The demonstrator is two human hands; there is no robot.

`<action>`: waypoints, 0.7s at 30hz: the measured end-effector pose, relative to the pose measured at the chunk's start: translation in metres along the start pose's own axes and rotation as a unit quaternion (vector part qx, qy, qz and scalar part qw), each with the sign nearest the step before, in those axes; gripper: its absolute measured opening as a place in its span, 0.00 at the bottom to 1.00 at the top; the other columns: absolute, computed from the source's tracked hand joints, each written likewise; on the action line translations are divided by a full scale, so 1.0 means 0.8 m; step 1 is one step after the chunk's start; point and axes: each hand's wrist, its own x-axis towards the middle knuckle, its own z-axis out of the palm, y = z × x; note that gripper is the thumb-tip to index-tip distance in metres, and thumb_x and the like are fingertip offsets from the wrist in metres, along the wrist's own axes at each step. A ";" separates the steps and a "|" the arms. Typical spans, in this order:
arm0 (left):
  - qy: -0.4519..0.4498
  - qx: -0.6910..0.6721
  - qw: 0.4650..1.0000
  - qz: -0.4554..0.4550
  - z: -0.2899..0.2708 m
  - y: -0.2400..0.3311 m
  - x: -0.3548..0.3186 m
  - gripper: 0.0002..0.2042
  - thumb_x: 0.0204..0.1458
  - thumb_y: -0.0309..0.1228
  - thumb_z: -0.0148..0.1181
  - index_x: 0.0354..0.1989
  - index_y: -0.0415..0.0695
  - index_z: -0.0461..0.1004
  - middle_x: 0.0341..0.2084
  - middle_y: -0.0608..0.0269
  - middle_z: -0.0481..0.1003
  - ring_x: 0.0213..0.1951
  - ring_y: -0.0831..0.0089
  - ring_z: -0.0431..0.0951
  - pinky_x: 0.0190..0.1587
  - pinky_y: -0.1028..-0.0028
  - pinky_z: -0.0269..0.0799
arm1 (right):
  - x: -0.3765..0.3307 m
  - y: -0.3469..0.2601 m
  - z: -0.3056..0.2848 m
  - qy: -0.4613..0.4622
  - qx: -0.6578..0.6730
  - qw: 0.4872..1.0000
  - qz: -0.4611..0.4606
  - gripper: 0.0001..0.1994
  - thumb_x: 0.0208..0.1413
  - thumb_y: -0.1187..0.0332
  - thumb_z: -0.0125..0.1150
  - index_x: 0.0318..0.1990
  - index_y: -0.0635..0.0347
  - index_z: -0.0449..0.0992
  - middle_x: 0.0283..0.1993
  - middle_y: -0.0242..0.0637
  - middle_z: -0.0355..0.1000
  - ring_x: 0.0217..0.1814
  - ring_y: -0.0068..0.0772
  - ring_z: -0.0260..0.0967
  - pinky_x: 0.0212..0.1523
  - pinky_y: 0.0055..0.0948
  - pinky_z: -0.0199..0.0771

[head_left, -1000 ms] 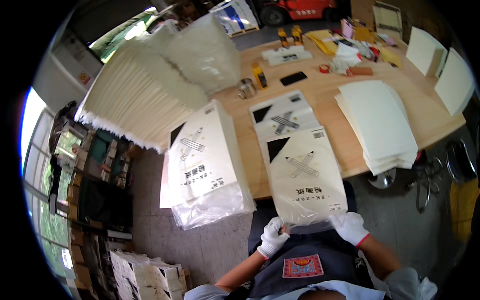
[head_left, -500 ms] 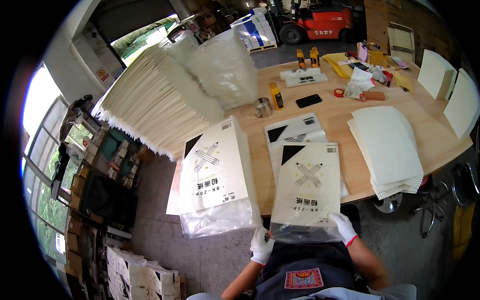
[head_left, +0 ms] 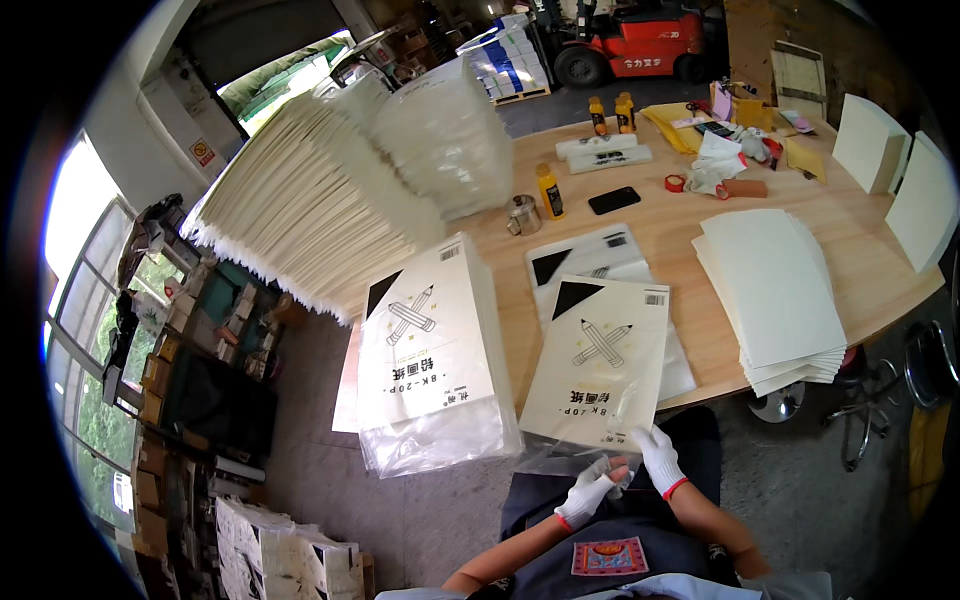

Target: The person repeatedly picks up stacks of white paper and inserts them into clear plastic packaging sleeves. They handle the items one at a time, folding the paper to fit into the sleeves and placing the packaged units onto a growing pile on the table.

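Both gloved hands, left hand (head_left: 586, 497) and right hand (head_left: 659, 457), pinch the clear bag flap (head_left: 580, 455) at 6 o'clock of the drawing-paper pack (head_left: 600, 360), which may crease if pulled unevenly.

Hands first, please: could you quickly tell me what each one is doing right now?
Left hand: fingers pinching the clear bag flap of the paper pack.
Right hand: fingers gripping the same flap.
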 end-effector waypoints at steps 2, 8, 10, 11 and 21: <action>0.044 0.065 0.997 0.022 0.005 0.001 0.007 0.15 0.54 0.39 0.59 0.44 0.41 0.73 0.36 0.65 0.75 0.33 0.76 0.74 0.33 0.74 0.70 | 0.000 0.004 -0.003 -0.018 0.003 1.000 -0.009 0.19 0.59 0.58 0.54 0.50 0.64 0.73 0.45 0.43 0.75 0.46 0.30 0.71 0.49 0.28 0.66; 0.214 0.478 0.767 0.371 0.018 0.040 -0.020 0.05 0.44 0.29 0.65 0.27 0.43 0.76 0.26 0.55 0.71 0.28 0.59 0.72 0.31 0.68 0.68 | -0.002 0.016 -0.008 -0.020 0.013 1.000 0.013 0.20 0.58 0.59 0.54 0.52 0.63 0.73 0.46 0.42 0.75 0.47 0.29 0.70 0.51 0.26 0.66; 0.218 0.519 0.719 0.408 0.018 0.048 -0.025 0.06 0.48 0.30 0.63 0.29 0.42 0.75 0.27 0.56 0.72 0.29 0.63 0.74 0.32 0.69 0.69 | -0.001 0.021 -0.008 -0.020 0.018 0.999 0.024 0.20 0.59 0.60 0.54 0.53 0.63 0.72 0.47 0.42 0.75 0.47 0.29 0.70 0.51 0.26 0.66; 0.171 0.430 0.804 0.373 0.016 0.037 -0.023 0.06 0.50 0.31 0.61 0.30 0.42 0.74 0.27 0.58 0.72 0.29 0.66 0.74 0.32 0.70 0.69 | 0.002 0.029 -0.006 -0.022 0.019 0.999 0.026 0.19 0.59 0.60 0.54 0.53 0.63 0.72 0.47 0.41 0.75 0.48 0.28 0.70 0.51 0.26 0.66; -0.045 0.090 0.992 -0.077 -0.099 -0.016 -0.033 0.10 0.51 0.26 0.52 0.40 0.39 0.75 0.27 0.61 0.76 0.28 0.76 0.76 0.31 0.77 0.73 | 0.004 -0.042 -0.078 -0.072 0.231 0.965 0.101 0.16 0.60 0.66 0.52 0.51 0.68 0.71 0.43 0.42 0.75 0.38 0.31 0.74 0.38 0.29 0.76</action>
